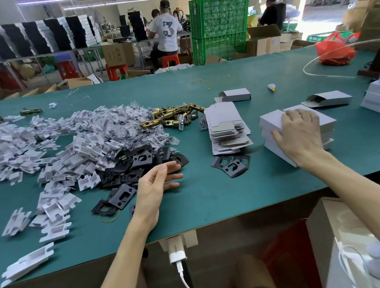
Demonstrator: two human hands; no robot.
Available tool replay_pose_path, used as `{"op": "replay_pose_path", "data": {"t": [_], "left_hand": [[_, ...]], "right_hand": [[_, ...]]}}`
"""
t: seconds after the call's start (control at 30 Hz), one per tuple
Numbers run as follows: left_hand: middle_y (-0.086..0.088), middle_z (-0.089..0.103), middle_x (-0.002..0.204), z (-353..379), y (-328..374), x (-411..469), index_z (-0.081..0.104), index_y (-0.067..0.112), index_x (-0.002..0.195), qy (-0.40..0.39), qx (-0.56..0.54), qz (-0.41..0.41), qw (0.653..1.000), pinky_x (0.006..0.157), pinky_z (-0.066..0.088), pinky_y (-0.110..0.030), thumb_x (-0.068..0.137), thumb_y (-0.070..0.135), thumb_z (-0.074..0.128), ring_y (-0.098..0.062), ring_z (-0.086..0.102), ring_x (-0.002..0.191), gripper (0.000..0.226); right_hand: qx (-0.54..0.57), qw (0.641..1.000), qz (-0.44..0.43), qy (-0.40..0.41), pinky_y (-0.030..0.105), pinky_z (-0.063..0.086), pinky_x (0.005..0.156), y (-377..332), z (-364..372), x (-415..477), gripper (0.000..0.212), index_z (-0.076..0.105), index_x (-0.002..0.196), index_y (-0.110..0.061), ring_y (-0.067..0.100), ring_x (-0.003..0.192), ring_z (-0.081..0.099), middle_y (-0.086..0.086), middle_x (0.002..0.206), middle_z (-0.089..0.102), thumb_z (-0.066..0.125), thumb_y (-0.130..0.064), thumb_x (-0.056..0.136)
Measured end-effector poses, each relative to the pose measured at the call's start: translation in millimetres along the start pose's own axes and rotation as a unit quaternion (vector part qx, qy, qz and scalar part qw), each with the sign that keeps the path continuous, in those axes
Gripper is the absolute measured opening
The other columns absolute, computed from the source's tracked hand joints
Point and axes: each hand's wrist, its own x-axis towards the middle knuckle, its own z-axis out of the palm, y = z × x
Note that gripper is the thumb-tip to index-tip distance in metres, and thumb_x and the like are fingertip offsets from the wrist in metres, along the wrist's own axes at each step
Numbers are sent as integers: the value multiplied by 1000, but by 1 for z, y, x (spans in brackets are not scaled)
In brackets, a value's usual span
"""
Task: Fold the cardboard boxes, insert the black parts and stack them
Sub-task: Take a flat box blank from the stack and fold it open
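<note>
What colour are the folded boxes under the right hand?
Plain white, no visible print, on the folded boxes; best seen in the head view.

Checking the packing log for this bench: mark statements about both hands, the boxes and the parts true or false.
1. The right hand rests on the stack of folded boxes. True.
2. The left hand grips a black part. False: it is open, holding nothing, beside the black parts.
3. The flat box blanks lie between the black parts and the folded boxes. True.
4. The brass latches lie on the folded boxes. False: they lie on the green table, beside the blanks.
</note>
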Motion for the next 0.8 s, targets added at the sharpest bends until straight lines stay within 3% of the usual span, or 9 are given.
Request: {"op": "replay_pose_path", "data": {"t": [0.07,0.17,0.27,0.37,0.47,0.6,0.7,0.8], "left_hand": [[-8,77,114,0,0,0,72,8,119,1,3,0,1000,80,61,-31,112,19,44,-28,75,101,31],[-9,77,112,1,1,-1,72,7,117,4,6,-3,1000,79,61,-30,111,18,44,-28,75,99,30],[-10,78,110,1,1,-1,72,7,116,9,9,-6,1000,79,61,-30,111,18,45,-28,75,97,30],[-11,78,108,2,1,-1,73,5,115,13,17,-8,1000,78,61,-30,112,17,45,-26,76,93,30],[-11,78,107,2,0,-1,72,5,113,14,18,-10,1000,77,60,-29,112,18,45,-24,76,90,30],[-9,79,105,1,-2,0,73,7,111,6,20,-7,1000,76,60,-27,111,19,46,-24,76,89,30],[-8,79,104,2,-2,1,73,7,110,3,24,-7,1000,76,60,-28,112,19,45,-24,76,89,30],[-8,79,104,2,-2,0,73,7,111,3,22,-5,1000,76,60,-28,112,18,45,-23,76,88,30]], "right_hand": [[-6,1000,-20,-4,46,14,121,-10,0,5,46,52,137,2,34,142,34,18,149,47,52,-25,99],[35,992,-118,10,49,6,126,-37,-1,14,46,49,141,0,31,147,32,16,152,46,53,-22,101],[104,974,-194,-46,45,10,127,-71,-1,29,54,39,151,-5,28,151,27,13,160,37,49,-32,105],[112,966,-185,-141,47,14,126,-98,4,45,74,23,157,-4,27,154,17,11,167,22,43,-51,104],[60,964,-173,-190,51,16,123,-109,11,51,79,33,151,-2,27,151,24,13,160,32,38,-62,101],[26,974,-206,-95,47,30,112,-110,10,39,57,60,113,-7,32,123,54,12,123,64,41,-59,101],[23,973,-223,-53,41,40,97,-104,1,24,46,61,103,-6,37,108,60,14,111,69,36,-45,105],[101,979,-175,24,43,45,74,-101,-10,11,36,60,98,-4,39,88,63,19,97,70,37,-28,110]]}}
